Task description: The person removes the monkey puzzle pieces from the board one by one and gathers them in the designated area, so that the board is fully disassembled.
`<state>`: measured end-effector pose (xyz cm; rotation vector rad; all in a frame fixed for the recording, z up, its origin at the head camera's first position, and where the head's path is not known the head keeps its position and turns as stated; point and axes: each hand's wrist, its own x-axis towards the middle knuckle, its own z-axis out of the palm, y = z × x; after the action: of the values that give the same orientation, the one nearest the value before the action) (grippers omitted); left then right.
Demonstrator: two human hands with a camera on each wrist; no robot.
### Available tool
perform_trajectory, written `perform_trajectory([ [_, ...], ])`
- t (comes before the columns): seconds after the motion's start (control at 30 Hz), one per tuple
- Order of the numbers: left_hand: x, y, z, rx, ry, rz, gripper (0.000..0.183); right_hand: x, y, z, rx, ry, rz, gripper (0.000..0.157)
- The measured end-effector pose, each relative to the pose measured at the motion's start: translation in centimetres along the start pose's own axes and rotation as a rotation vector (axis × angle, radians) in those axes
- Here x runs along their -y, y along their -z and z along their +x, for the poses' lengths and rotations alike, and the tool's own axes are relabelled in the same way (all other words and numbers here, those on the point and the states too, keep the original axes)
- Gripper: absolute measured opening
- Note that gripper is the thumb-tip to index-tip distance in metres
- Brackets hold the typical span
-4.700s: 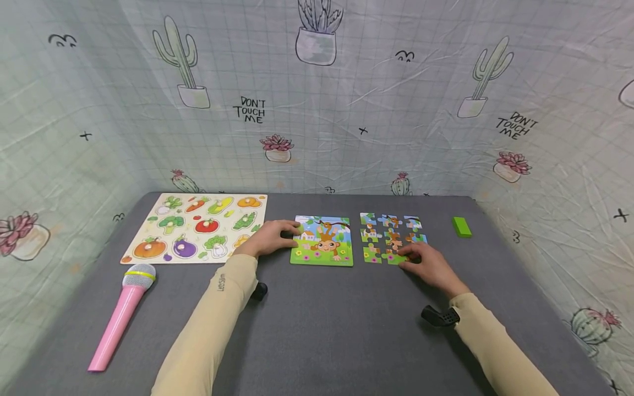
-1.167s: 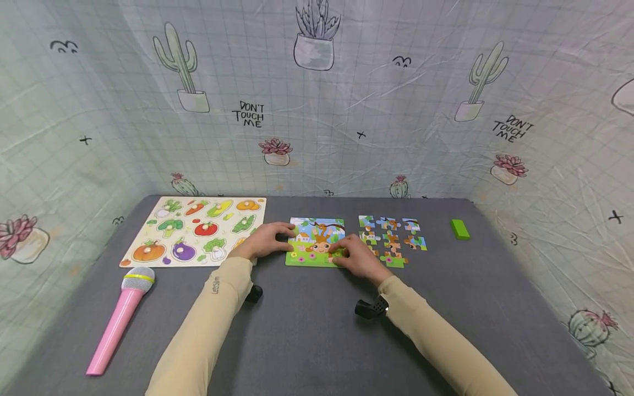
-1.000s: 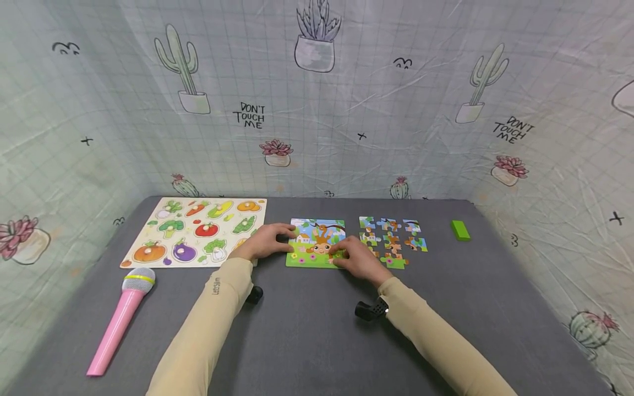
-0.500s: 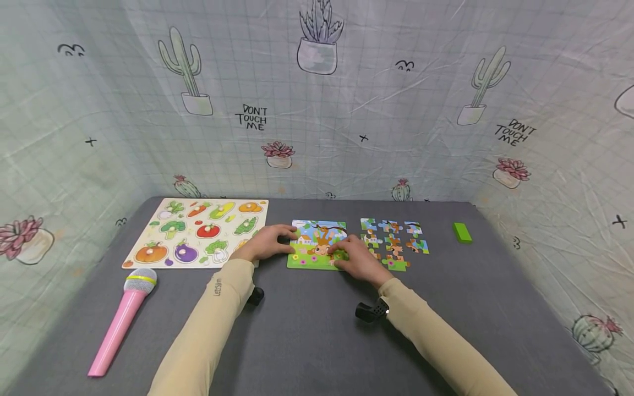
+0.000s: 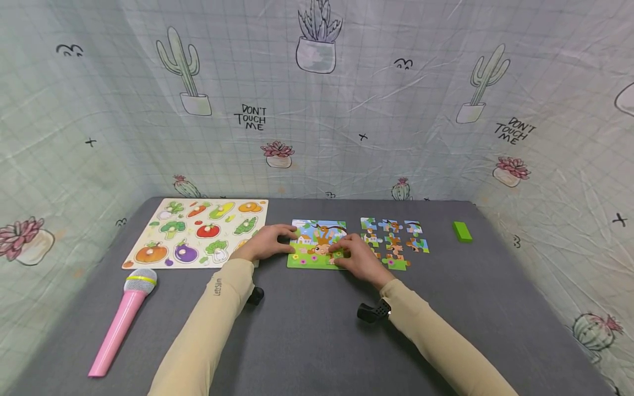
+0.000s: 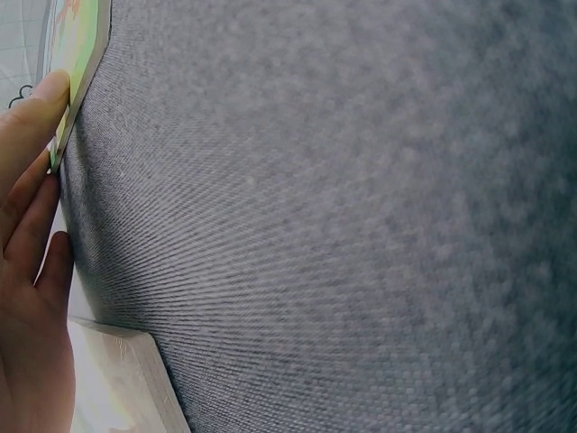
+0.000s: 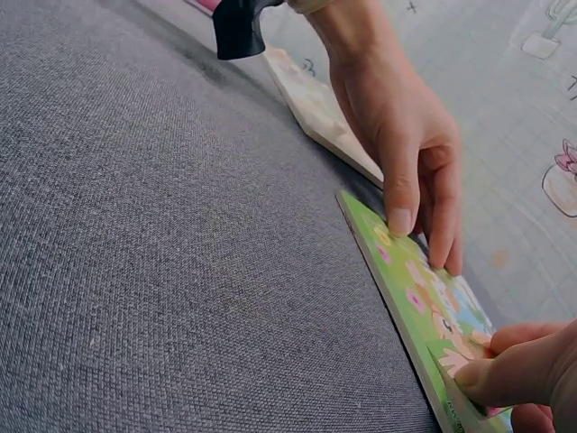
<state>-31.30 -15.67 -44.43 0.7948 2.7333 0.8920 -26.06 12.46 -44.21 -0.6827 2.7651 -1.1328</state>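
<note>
In the head view, a monkey picture puzzle board (image 5: 307, 259) lies flat on the grey table. My left hand (image 5: 264, 242) rests at its left edge, thumb and fingers spread along it; in the left wrist view the thumb (image 6: 38, 115) lies on the board's face. My right hand (image 5: 361, 259) pinches a puzzle piece (image 7: 448, 363) between thumb and fingers at the board's near right corner, and the piece sits slightly raised there. Several loose puzzle pieces (image 5: 393, 245) lie in rows right of the board, partly hidden behind the right hand.
A vegetable peg board (image 5: 160, 234) lies at the back left, close behind the left hand. A pink toy microphone (image 5: 120, 324) lies at the near left. A green block (image 5: 462, 232) is at the back right. A printed curtain (image 5: 346, 110) encloses the table.
From over the loose pieces at the right, my right hand has come left to the board with a puzzle piece. The left hand stays at the board's left edge. Little moves in the last second.
</note>
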Motion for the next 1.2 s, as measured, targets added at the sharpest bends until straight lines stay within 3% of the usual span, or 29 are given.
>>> perform_trajectory([
  [0.43, 0.2, 0.03, 0.02, 0.002, -0.006, -0.005, 0.041, -0.13, -0.28, 0.07, -0.015, 0.057, -0.017, 0.023],
  [1.2, 0.36, 0.06, 0.12, 0.013, -0.001, -0.008, 0.042, -0.1, -0.45, -0.07, -0.064, 0.038, -0.019, 0.025],
])
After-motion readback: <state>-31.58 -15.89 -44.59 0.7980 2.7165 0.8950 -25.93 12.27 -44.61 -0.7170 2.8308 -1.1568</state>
